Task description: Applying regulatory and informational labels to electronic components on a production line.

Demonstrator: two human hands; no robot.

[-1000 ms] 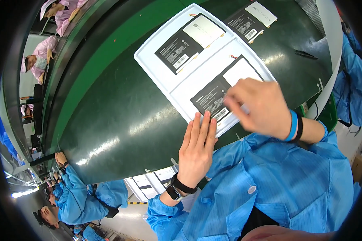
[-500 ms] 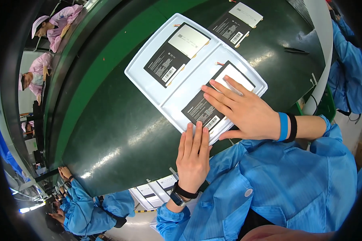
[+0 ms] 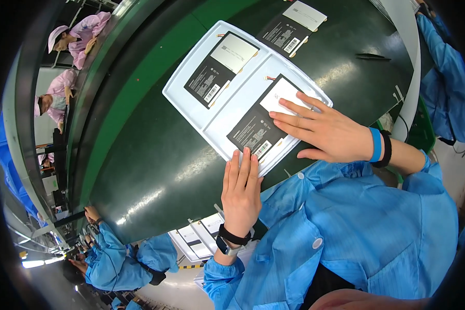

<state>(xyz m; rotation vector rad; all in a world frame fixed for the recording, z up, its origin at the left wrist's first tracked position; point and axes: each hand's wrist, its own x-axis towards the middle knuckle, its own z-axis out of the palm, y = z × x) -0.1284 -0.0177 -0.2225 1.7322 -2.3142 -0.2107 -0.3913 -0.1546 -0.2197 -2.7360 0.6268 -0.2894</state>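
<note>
Two bays in a pale tray (image 3: 232, 102); clock read from tray's middle, twelve at top of view. Green bench (image 3: 155, 150) gives broad open room at eight to nine o'clock, glare streaks on it. Bench's near edge passes close to tray's lowest corner, between five and six. Raised rim all round; low ridge between the bays.

One o'clock: loose pack (image 3: 289, 32), flat, black and pale, just beside the rim. Between two and three: slim dark tool (image 3: 373, 57), well apart from tray; beyond it, white curved strip (image 3: 409, 57). Three: green crate (image 3: 424, 124), off the bench. Between six and seven: lower tray (image 3: 200, 238), past the bench edge, more packs in it. Seven: co-workers in blue (image 3: 113, 263). Ten: person in pink (image 3: 88, 33).

Far pack (image 3: 209, 77) lies in upper-left bay. Near pack (image 3: 253, 128) lies flat in lower-right bay, wired lead (image 3: 269, 78) at its top corner.

Left hand (image 3: 241, 194): fingers straight, tips at near pack's lowest corner; pack toward twelve to one. Right hand (image 3: 328, 133): palm down, fingers spread over pale half; pack toward nine to ten. Hands apart, neither clamped on anything; pressure cannot be told.
</note>
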